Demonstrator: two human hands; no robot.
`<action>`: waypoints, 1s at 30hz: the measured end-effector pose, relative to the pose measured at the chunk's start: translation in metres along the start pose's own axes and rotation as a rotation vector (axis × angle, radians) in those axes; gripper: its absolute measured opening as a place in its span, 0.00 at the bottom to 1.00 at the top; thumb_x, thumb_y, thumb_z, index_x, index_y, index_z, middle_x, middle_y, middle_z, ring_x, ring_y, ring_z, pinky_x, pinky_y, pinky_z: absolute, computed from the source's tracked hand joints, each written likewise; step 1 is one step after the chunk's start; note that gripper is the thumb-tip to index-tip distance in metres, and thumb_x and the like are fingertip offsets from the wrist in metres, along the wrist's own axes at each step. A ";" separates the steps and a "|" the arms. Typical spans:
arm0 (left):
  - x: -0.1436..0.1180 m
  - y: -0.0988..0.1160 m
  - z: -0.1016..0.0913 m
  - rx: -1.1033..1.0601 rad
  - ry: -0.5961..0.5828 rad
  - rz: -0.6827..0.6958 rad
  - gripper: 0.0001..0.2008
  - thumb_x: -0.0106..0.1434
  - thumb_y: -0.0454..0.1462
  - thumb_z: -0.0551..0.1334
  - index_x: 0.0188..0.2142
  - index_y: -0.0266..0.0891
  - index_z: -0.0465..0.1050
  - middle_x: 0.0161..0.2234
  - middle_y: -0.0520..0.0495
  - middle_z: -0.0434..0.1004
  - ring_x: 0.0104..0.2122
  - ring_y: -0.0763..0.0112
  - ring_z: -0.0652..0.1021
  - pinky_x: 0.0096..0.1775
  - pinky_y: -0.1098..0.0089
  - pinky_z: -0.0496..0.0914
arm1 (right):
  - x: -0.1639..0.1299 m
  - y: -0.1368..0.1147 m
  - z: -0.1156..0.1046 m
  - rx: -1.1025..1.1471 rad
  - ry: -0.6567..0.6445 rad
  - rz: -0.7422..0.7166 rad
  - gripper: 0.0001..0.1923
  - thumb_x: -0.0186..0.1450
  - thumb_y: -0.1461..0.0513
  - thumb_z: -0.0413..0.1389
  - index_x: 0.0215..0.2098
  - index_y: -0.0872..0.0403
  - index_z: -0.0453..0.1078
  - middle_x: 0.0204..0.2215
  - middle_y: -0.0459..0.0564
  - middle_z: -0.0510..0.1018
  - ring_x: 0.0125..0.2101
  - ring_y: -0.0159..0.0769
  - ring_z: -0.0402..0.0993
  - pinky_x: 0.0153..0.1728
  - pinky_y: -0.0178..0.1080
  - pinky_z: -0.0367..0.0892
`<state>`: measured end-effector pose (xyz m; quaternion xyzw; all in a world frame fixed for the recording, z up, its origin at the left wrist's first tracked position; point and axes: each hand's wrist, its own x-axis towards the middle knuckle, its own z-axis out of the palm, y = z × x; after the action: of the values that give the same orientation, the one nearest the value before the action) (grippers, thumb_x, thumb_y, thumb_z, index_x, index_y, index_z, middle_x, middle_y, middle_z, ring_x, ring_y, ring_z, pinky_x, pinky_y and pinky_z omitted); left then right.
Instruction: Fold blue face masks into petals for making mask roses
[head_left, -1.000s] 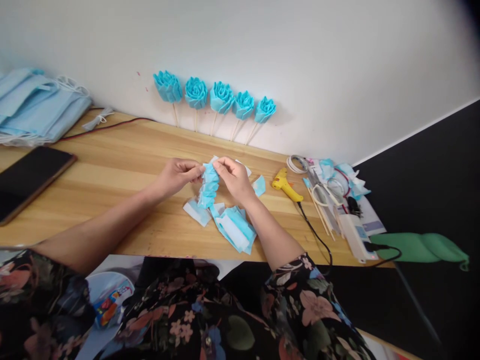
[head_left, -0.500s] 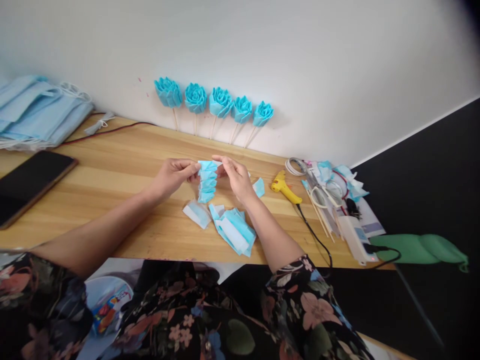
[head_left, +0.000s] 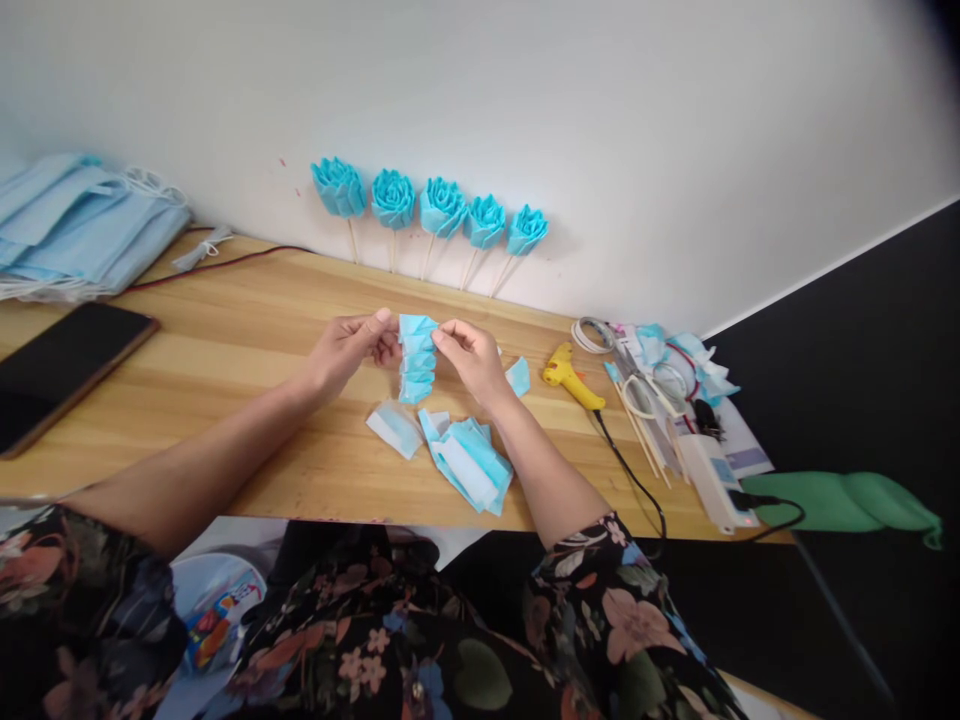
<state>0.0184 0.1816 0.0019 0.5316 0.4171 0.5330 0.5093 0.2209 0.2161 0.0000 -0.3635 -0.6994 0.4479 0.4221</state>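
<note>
Pleated strip: the light-blue, zigzag-folded strip of thin fabric [head_left: 417, 368] hangs between the two hands, over the pale wooden worktop [head_left: 300, 465] and just beyond the loose pieces
Right hand: the bare right hand [head_left: 471, 360] has thumb and forefinger pinched together on the strip's upper right edge
Left hand: the bare left hand [head_left: 354, 352] is at the strip's upper left edge, thumb raised; I cannot tell whether its fingers grip the fabric or only rest against it
Good folding: it seems best to pinch only the edge, lightly, so the lower pleats are not crushed, and to match each new fold to the depth of those beneath
Steadying: one hand should probably hold the finished pleats while the other shapes, as such thin fabric likely springs loose
Loose pieces: a heap of blue and white fabric cuttings [head_left: 472, 465] lies on the worktop near the right forearm, no container around it
Round pale plastic bin [head_left: 187, 572]: below the worktop's front edge, with a shiny blue, red and orange packet [head_left: 217, 625] inside; its lower part is hidden by clothing
</note>
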 end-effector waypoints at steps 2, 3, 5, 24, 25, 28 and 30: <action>0.000 0.000 0.000 0.011 0.012 -0.017 0.25 0.62 0.56 0.64 0.28 0.36 0.79 0.24 0.45 0.77 0.23 0.71 0.73 0.29 0.70 0.67 | 0.000 0.000 0.000 -0.003 0.011 -0.001 0.16 0.66 0.49 0.57 0.29 0.52 0.69 0.27 0.43 0.71 0.30 0.32 0.67 0.36 0.35 0.64; 0.000 0.001 0.000 0.033 0.010 -0.020 0.24 0.61 0.55 0.65 0.26 0.36 0.78 0.24 0.45 0.77 0.23 0.72 0.73 0.29 0.70 0.67 | 0.000 0.000 0.000 -0.003 0.014 -0.002 0.17 0.66 0.48 0.57 0.29 0.52 0.69 0.27 0.43 0.71 0.30 0.32 0.67 0.36 0.35 0.64; 0.000 0.001 -0.001 0.080 -0.001 -0.022 0.21 0.58 0.53 0.68 0.24 0.37 0.77 0.22 0.47 0.77 0.23 0.73 0.72 0.29 0.71 0.67 | 0.000 -0.001 0.000 -0.009 0.022 -0.009 0.17 0.66 0.49 0.57 0.29 0.52 0.69 0.26 0.43 0.71 0.29 0.31 0.67 0.36 0.36 0.64; -0.001 0.003 0.001 0.124 -0.053 -0.036 0.16 0.55 0.47 0.70 0.23 0.37 0.77 0.21 0.49 0.77 0.23 0.74 0.72 0.29 0.71 0.67 | 0.000 -0.002 0.003 0.053 0.072 0.012 0.21 0.66 0.43 0.56 0.44 0.49 0.75 0.41 0.47 0.80 0.42 0.35 0.76 0.43 0.38 0.71; -0.001 0.003 0.002 0.126 -0.068 -0.038 0.15 0.55 0.47 0.70 0.23 0.37 0.77 0.22 0.49 0.77 0.23 0.74 0.72 0.29 0.71 0.67 | 0.000 -0.002 0.004 0.064 0.072 0.009 0.20 0.65 0.43 0.57 0.43 0.49 0.74 0.40 0.47 0.80 0.41 0.35 0.76 0.43 0.37 0.71; -0.002 0.003 0.003 0.123 -0.122 -0.042 0.14 0.55 0.46 0.70 0.24 0.37 0.77 0.22 0.48 0.77 0.23 0.73 0.73 0.30 0.71 0.67 | 0.001 -0.002 0.005 0.066 0.064 -0.014 0.18 0.65 0.45 0.59 0.37 0.51 0.72 0.35 0.47 0.79 0.37 0.34 0.75 0.41 0.37 0.71; -0.002 0.002 0.003 0.121 -0.142 -0.039 0.15 0.55 0.46 0.70 0.23 0.37 0.77 0.22 0.48 0.77 0.24 0.73 0.73 0.31 0.71 0.68 | 0.001 0.000 0.004 0.063 0.090 -0.013 0.18 0.65 0.45 0.58 0.35 0.51 0.71 0.34 0.47 0.79 0.37 0.33 0.75 0.41 0.37 0.71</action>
<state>0.0215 0.1791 0.0042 0.5896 0.4216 0.4578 0.5149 0.2164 0.2159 -0.0004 -0.3651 -0.6675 0.4501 0.4675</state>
